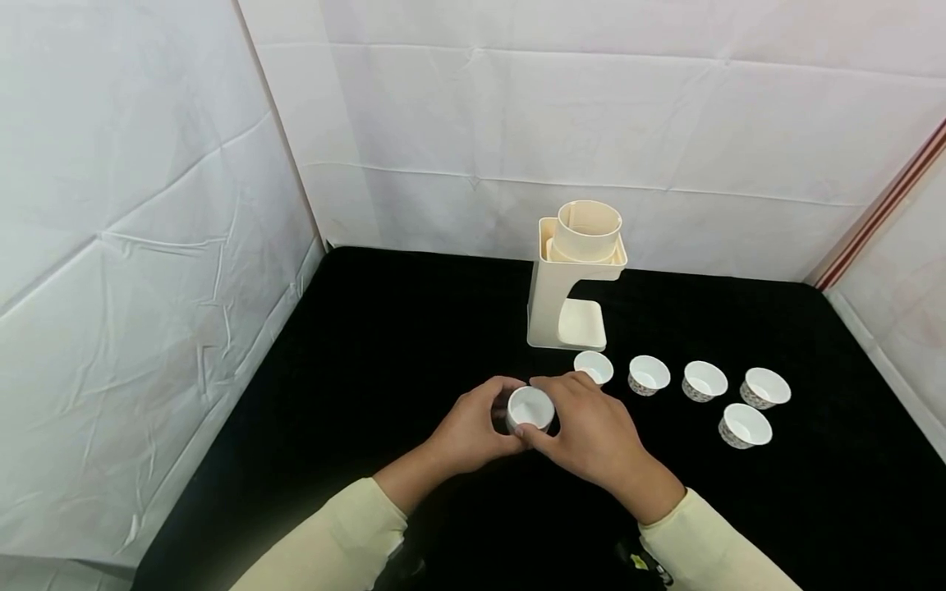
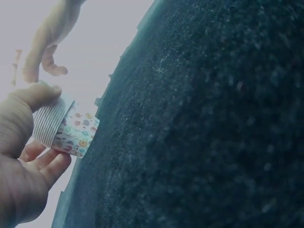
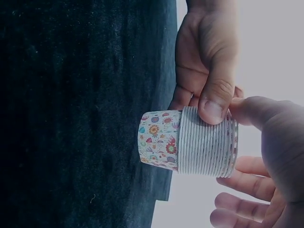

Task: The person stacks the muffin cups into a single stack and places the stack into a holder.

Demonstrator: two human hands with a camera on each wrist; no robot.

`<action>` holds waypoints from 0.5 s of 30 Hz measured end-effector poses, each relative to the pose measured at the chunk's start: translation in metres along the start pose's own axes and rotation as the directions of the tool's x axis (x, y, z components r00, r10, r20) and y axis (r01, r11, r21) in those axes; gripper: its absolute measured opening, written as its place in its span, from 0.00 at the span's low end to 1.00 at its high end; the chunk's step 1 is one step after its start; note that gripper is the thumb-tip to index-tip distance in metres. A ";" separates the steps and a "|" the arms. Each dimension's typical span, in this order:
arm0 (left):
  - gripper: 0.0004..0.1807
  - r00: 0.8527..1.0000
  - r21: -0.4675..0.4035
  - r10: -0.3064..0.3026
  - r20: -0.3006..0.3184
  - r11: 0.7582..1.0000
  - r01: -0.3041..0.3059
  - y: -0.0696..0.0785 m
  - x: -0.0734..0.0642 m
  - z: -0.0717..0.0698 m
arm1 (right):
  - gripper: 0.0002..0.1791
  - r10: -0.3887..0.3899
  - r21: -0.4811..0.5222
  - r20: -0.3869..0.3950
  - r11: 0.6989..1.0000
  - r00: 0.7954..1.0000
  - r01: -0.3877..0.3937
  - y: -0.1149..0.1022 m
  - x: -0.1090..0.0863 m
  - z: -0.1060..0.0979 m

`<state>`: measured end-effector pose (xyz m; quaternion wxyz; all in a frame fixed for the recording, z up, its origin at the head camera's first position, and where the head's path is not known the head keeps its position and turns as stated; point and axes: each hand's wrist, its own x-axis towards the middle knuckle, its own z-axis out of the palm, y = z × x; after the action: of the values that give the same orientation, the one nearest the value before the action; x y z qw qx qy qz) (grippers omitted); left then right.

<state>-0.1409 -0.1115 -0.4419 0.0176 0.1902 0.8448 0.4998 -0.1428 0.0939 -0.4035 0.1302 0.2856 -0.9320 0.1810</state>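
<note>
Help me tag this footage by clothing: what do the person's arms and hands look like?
The left sleeve and right sleeve are plain pale yellow, ending just above the wrists. The left hand and right hand are bare, with no gloves or rings showing.

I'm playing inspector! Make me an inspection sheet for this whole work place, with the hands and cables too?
Surface: black, fuzzy-looking table.
Job's things: stack of patterned paper cups, between the hands; five single cups, openings up, four in a row and one nearer the person; cream stand with a round tube on top, behind the row.
Clutter: small dark item with a yellow-green patch by the right sleeve, too unclear to name.
Grippers: left hand and right hand both hold the stack.
Cables: nothing seen for certain.
Surroundings: creased white sheets.
</note>
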 end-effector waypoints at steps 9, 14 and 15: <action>0.32 1.000 -0.004 -0.015 -0.004 1.000 0.015 -0.001 0.001 0.001 | 0.37 0.028 0.002 0.007 1.000 1.000 -0.028 0.003 -0.002 -0.003; 0.33 0.999 0.005 -0.039 0.004 0.999 0.039 0.000 0.001 0.001 | 0.36 0.044 -0.019 -0.005 0.999 0.999 -0.044 0.010 -0.004 -0.005; 0.34 0.999 0.004 -0.041 0.005 0.999 0.041 0.000 0.001 0.001 | 0.36 0.048 -0.023 -0.006 0.999 0.999 -0.048 0.011 -0.005 -0.006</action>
<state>-0.1414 -0.1101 -0.4427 0.0296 0.1741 0.8494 0.4973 -0.1449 0.1073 -0.4027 0.1317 0.2612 -0.9403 0.1741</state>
